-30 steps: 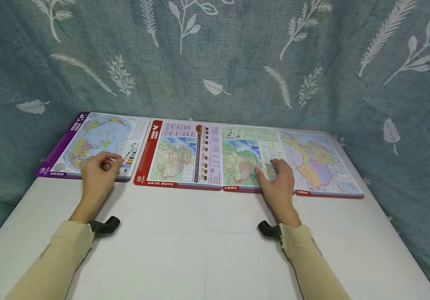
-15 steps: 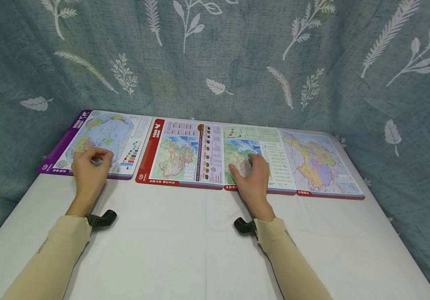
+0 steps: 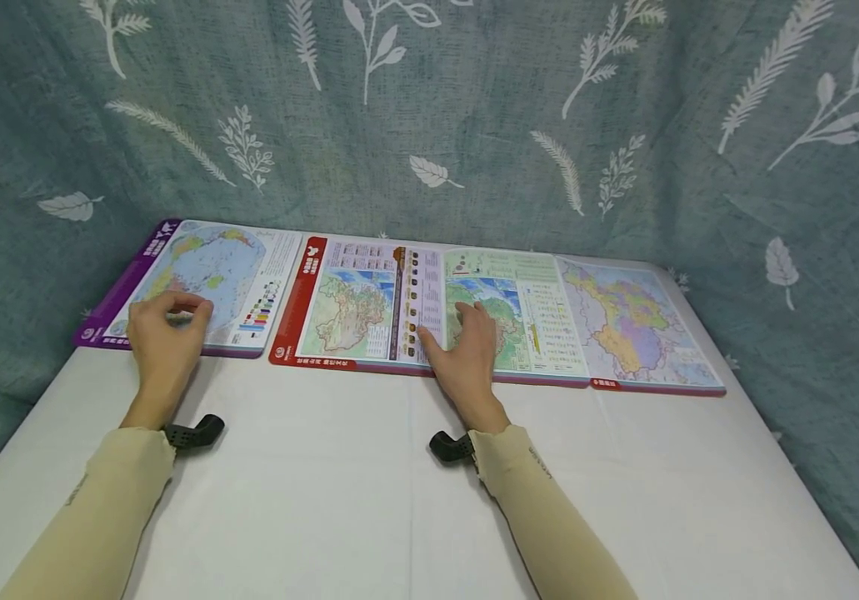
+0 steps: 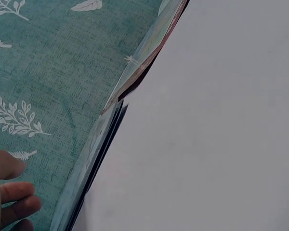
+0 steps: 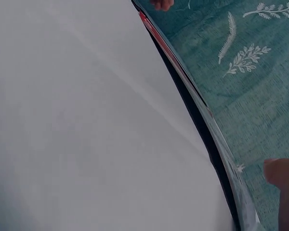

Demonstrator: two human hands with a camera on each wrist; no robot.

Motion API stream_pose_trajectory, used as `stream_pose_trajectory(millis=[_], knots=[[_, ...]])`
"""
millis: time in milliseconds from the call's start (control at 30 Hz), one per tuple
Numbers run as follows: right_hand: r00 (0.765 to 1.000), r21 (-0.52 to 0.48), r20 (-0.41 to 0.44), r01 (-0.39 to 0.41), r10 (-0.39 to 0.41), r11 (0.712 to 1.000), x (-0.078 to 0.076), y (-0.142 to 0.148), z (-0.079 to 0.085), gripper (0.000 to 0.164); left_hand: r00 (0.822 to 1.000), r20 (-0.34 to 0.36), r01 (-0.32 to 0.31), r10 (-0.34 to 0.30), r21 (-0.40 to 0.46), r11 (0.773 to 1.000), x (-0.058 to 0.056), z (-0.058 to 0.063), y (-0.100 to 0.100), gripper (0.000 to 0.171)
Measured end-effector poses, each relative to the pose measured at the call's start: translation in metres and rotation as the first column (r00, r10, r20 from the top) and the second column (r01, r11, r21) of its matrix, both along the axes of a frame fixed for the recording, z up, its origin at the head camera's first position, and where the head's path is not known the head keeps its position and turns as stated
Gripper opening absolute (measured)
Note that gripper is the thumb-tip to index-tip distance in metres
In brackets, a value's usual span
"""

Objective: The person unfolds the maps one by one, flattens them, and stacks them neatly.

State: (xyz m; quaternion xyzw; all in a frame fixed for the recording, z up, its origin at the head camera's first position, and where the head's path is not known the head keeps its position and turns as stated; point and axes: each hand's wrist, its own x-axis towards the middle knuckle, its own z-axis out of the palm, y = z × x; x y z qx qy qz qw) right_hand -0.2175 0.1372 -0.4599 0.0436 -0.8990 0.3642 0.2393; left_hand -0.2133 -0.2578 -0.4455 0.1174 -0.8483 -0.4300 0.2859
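A row of printed maps lies along the far part of the table. My left hand (image 3: pixel 167 337) is over the purple-edged world map (image 3: pixel 237 267), fingers bent loosely and thumb near the fingertips, with nothing held. In the left wrist view, the left thumb (image 4: pixel 7 166) and fingers show apart at the lower left. My right hand (image 3: pixel 466 358) is over the seam between the red-edged map (image 3: pixel 347 317) and the green relief map (image 3: pixel 549 317), thumb spread from bent fingers, holding nothing. At the right end lies a pastel-coloured map (image 3: pixel 627 321).
The maps rest on a white-covered table (image 3: pixel 309 500). Behind them hangs a green-blue curtain (image 3: pixel 489 125) with white leaf prints. Dark curved devices (image 3: pixel 197 432) stick out inward at both wrists.
My right hand has moved left, from the green map's right part to its left edge by the red-edged map. The left hand has drifted a little left. The maps stay in place.
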Motion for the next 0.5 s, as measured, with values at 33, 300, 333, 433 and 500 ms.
stream_pose_trajectory(millis=[33, 300, 333, 433, 500], knots=[[1.000, -0.002, 0.000, -0.006, 0.006, 1.000, 0.000, -0.003, 0.000, 0.072, 1.000, -0.006, -0.005, 0.005, 0.001, 1.000, 0.000, 0.000, -0.001, 0.030], [0.997, 0.053, -0.012, -0.073, 0.074, 0.996, -0.003, -0.034, 0.000, 0.072, 0.998, -0.031, -0.061, 0.061, 0.004, 0.998, 0.000, 0.000, -0.012, 0.027], [0.996, 0.065, -0.013, -0.082, 0.083, 0.994, -0.002, -0.038, 0.000, 0.071, 0.997, -0.037, -0.065, 0.065, 0.003, 0.998, 0.000, 0.000, -0.013, 0.027], [0.995, 0.122, -0.007, -0.102, 0.103, 0.987, -0.001, -0.051, 0.001, 0.071, 0.996, -0.049, -0.081, 0.081, 0.003, 0.997, -0.001, 0.000, -0.015, 0.028], [0.993, 0.154, 0.017, -0.117, 0.116, 0.981, 0.001, -0.059, 0.001, 0.074, 0.995, -0.044, -0.090, 0.090, 0.007, 0.996, -0.003, -0.001, -0.015, 0.028]])
